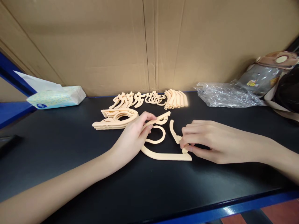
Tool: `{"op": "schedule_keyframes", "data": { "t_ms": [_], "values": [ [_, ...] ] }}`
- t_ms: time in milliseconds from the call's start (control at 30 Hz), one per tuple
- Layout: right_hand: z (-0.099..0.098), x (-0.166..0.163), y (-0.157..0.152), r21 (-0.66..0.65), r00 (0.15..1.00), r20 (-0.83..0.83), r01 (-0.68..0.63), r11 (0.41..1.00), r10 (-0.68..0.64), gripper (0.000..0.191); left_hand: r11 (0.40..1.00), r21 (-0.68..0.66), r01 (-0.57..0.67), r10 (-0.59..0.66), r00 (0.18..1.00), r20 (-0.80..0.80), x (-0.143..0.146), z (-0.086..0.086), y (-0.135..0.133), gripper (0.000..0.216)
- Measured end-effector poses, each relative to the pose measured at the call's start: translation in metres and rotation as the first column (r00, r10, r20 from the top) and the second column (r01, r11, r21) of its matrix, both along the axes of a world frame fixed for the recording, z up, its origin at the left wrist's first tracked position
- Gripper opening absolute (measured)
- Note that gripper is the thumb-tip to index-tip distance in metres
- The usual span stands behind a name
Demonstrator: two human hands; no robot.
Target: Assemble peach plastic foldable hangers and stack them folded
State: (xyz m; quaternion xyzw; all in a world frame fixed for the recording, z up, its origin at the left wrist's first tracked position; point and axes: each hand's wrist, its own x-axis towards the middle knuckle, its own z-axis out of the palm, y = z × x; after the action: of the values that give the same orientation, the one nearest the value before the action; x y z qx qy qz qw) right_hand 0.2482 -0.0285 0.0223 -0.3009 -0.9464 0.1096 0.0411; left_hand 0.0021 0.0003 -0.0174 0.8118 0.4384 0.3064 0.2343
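My left hand (pixel 134 137) pinches a slim peach plastic arm piece (pixel 161 118) that angles up to the right. My right hand (pixel 205 140) has its fingers closed on the end of a short curved peach piece (pixel 173 130), just above the right tip of a long curved bar (pixel 163 155) lying flat on the black table (pixel 70 161). A hook-shaped piece (pixel 158 137) lies between my hands. Behind my left hand sits a stack of assembled peach parts (pixel 115 119). Further back, rows of loose peach pieces (pixel 151 99) line the table's rear.
A tissue pack (pixel 54 97) lies at the back left. Crumpled clear plastic (pixel 224 95) and a grey bottle with a brown lid (pixel 268 73) sit at the back right beside a dark bag (pixel 288 90). Cardboard (pixel 149 43) walls the rear; a blue rim (pixel 233 208) edges the front.
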Motion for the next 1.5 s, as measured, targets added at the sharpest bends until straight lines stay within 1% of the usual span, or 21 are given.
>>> {"op": "schedule_keyframes", "data": {
  "t_ms": [133,267,333,433,533,633,733,867,1000,1167,1300,1500],
  "values": [
    [-0.005,-0.003,-0.001,-0.027,0.999,0.012,-0.036,0.999,0.036,0.014,0.999,-0.020,-0.029,0.028,0.999,-0.027,0.001,0.004,-0.004,0.019],
    [-0.008,-0.005,-0.002,-0.026,1.000,-0.021,-0.011,1.000,0.011,0.031,0.998,-0.046,-0.033,0.033,0.999,-0.008,0.002,0.006,-0.005,0.018],
    [-0.008,-0.005,-0.003,-0.027,0.999,-0.029,0.018,0.999,-0.019,0.034,0.998,-0.052,-0.028,0.028,1.000,0.001,0.001,0.006,-0.005,0.019],
    [-0.008,-0.005,-0.003,-0.064,0.998,-0.045,0.035,0.997,-0.038,0.028,0.997,-0.065,-0.027,0.028,1.000,0.008,0.000,0.004,-0.005,0.019],
    [-0.007,-0.006,-0.003,-0.107,0.996,-0.088,0.004,0.994,-0.013,0.018,0.998,-0.066,-0.022,0.024,1.000,0.021,0.000,0.002,-0.003,0.018],
    [-0.009,-0.007,-0.003,-0.158,0.988,-0.153,-0.025,0.987,0.000,0.015,0.999,-0.034,-0.005,0.006,0.999,0.041,0.000,0.000,-0.001,0.017],
    [-0.010,-0.009,-0.005,-0.210,0.977,-0.211,-0.023,0.977,-0.022,0.013,1.000,0.006,-0.001,0.000,0.999,0.044,0.000,-0.002,0.001,0.016],
    [-0.011,-0.010,-0.006,-0.257,0.969,-0.244,-0.032,0.966,-0.033,0.013,1.000,0.012,-0.019,0.018,0.999,0.032,0.000,-0.002,0.003,0.013],
    [-0.010,-0.010,-0.006,-0.301,0.970,-0.239,-0.037,0.953,-0.037,0.018,1.000,-0.013,-0.028,0.028,0.999,0.030,0.001,-0.001,0.001,0.012],
    [-0.008,-0.011,-0.007,-0.349,0.972,-0.235,-0.059,0.935,-0.026,0.022,1.000,-0.013,-0.023,0.023,1.000,0.017,0.001,0.000,0.001,0.012],
    [-0.007,-0.012,-0.006,-0.350,0.969,-0.246,-0.087,0.933,-0.002,0.025,1.000,-0.019,0.005,-0.005,1.000,0.015,0.001,0.000,0.001,0.012],
    [-0.006,-0.013,-0.005,-0.274,0.972,-0.226,-0.122,0.954,0.060,0.025,0.999,-0.035,0.001,-0.001,1.000,-0.008,0.001,0.001,0.001,0.012]
  ]
}}
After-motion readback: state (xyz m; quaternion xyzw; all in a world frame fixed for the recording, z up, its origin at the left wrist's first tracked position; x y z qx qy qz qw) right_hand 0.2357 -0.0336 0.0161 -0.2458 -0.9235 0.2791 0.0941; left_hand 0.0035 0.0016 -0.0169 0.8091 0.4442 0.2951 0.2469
